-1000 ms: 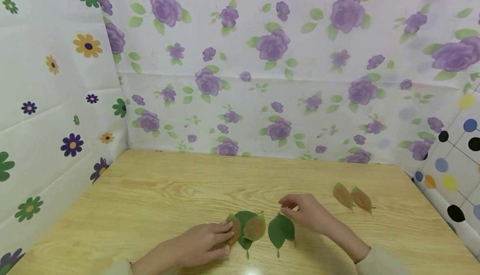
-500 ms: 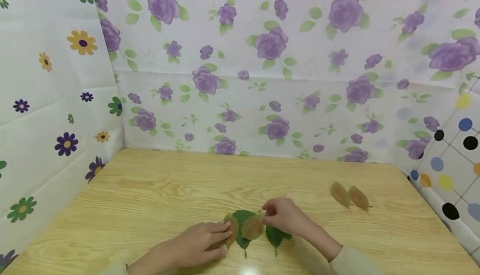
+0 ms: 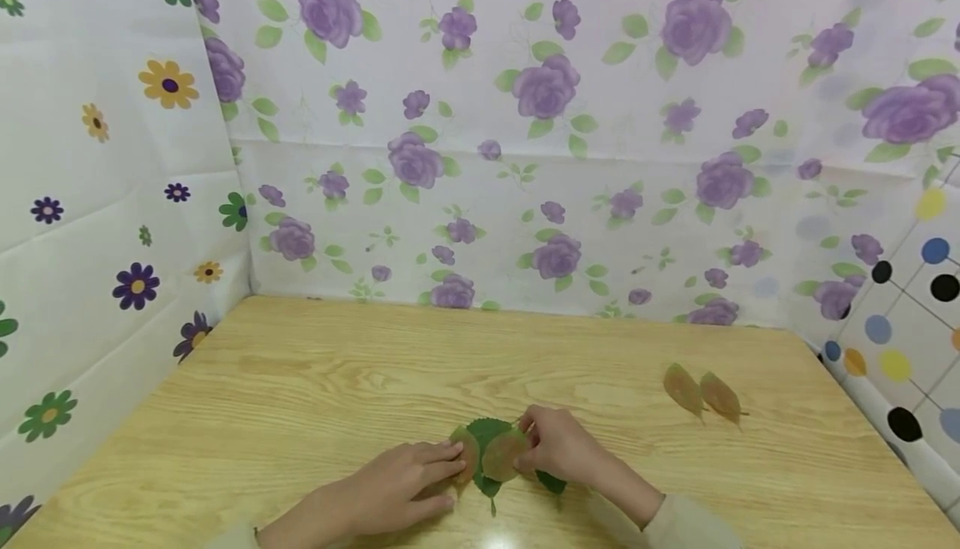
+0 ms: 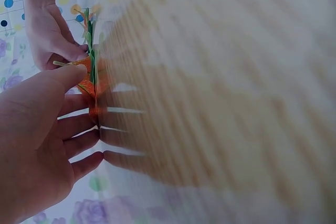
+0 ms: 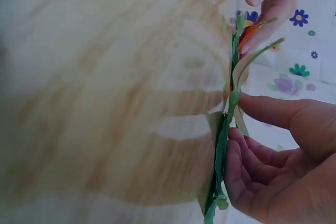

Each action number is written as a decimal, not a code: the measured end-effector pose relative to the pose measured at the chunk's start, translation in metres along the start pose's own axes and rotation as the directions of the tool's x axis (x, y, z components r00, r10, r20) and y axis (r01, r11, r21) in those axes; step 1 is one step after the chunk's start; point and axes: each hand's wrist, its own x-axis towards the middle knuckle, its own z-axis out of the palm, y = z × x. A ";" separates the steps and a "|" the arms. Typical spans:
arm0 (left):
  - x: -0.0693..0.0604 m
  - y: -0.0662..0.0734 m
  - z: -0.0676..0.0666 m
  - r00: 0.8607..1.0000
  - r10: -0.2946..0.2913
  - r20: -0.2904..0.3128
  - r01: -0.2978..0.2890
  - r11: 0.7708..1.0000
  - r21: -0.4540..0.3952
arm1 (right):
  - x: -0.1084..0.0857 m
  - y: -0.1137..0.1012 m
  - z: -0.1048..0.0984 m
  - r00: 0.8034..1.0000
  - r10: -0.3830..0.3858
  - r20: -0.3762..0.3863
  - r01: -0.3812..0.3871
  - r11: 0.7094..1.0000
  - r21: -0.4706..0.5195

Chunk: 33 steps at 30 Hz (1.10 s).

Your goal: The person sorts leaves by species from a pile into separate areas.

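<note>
A reddish-brown leaf [image 3: 504, 454] overlaps a dark green leaf [image 3: 489, 484] with toothed edges near the table's front. My right hand [image 3: 562, 447] is at the right edge of this brown leaf, thumb and forefinger gripping it; the right wrist view shows the thumb [image 5: 273, 111] against it and the other fingers curled. Under that hand lies a second green leaf [image 3: 552, 481], mostly covered. My left hand [image 3: 401, 486] rests with fairly straight fingers on another reddish-brown leaf [image 3: 467, 453], which looks orange in the left wrist view, overlapping the green leaf's left side.
Two more reddish-brown leaves, a left one [image 3: 683, 391] and a right one [image 3: 721, 397], lie side by side farther back on the right. The wooden table [image 3: 337, 366] ends at a flowered cloth [image 3: 480, 224] behind; patterned cloths hang at both sides.
My right hand has moved left from the far tip of the right green leaf, over it, to the brown leaf's edge. The left hand has stayed in place.
</note>
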 end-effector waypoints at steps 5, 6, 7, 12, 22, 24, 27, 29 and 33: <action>-0.001 0.000 0.000 1.000 -0.011 0.005 0.011 1.000 -0.012 | 0.002 0.001 0.002 1.000 -0.018 -0.017 0.018 1.000 -0.024; -0.001 0.000 0.000 1.000 -0.010 0.005 0.010 1.000 -0.013 | 0.002 0.001 0.002 0.999 -0.027 -0.021 0.027 0.999 -0.036; -0.001 0.000 0.000 1.000 -0.007 0.002 0.007 1.000 -0.010 | 0.002 0.000 0.002 0.999 -0.035 -0.022 0.034 0.998 -0.044; -0.001 0.001 0.000 1.000 -0.006 -0.007 0.006 1.000 -0.006 | 0.001 -0.002 0.001 0.999 -0.033 -0.020 0.033 0.999 -0.042; 0.000 0.002 0.000 1.000 0.001 -0.007 -0.001 1.000 -0.013 | 0.004 -0.001 -0.005 1.000 0.023 0.004 -0.023 0.998 0.058; 0.000 0.002 0.000 1.000 0.000 -0.006 0.000 1.000 -0.015 | 0.005 -0.001 -0.007 0.999 0.037 0.006 -0.038 0.995 0.094; 0.000 0.002 0.000 1.000 0.001 -0.007 -0.001 1.000 -0.011 | 0.006 -0.001 -0.011 0.998 0.058 0.017 -0.060 0.980 0.189; 0.001 0.002 -0.001 1.000 -0.006 0.000 0.006 1.000 -0.018 | 0.006 -0.002 -0.013 0.997 0.066 0.026 -0.071 0.965 0.251; 0.001 0.001 -0.001 1.000 -0.018 0.014 0.019 0.999 -0.028 | 0.005 -0.001 -0.016 0.997 0.079 0.018 -0.081 0.946 0.315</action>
